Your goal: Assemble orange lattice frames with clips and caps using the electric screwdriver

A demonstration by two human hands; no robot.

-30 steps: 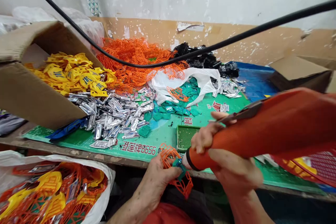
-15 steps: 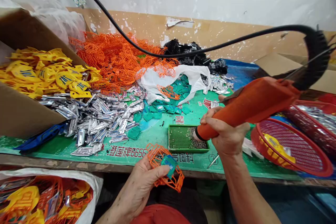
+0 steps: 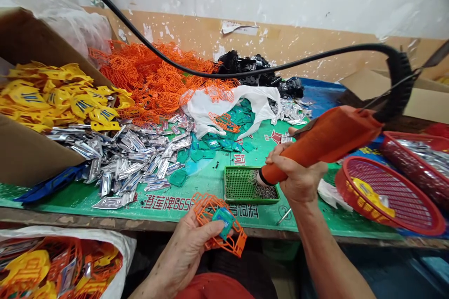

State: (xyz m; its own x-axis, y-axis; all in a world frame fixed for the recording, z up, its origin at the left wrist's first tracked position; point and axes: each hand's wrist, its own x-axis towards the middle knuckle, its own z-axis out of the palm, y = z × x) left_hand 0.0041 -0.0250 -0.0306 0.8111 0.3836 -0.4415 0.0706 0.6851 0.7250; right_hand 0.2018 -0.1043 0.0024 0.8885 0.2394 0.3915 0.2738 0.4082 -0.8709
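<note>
My left hand (image 3: 191, 247) grips an orange lattice frame (image 3: 234, 242) at the table's front edge, its thumb pressing a small teal piece (image 3: 223, 220) onto it. My right hand (image 3: 298, 180) is wrapped round an orange electric screwdriver (image 3: 326, 140) with a black cable (image 3: 217, 74) that arcs overhead. The tool's tip rests over the small green tray (image 3: 238, 186), which holds small dark screws at its right side.
A cardboard box of yellow parts (image 3: 52, 98) stands at the left, silver parts (image 3: 133, 156) spill beside it. Orange frames (image 3: 154, 79), black parts (image 3: 252, 67) and teal pieces (image 3: 224, 142) lie behind. Red baskets (image 3: 386, 196) sit at the right. A white bag of assembled parts (image 3: 59, 266) hangs below left.
The screwdriver has left the frame in my left hand and swung right, with its tip now over the green tray. My left hand has lowered slightly with the frame.
</note>
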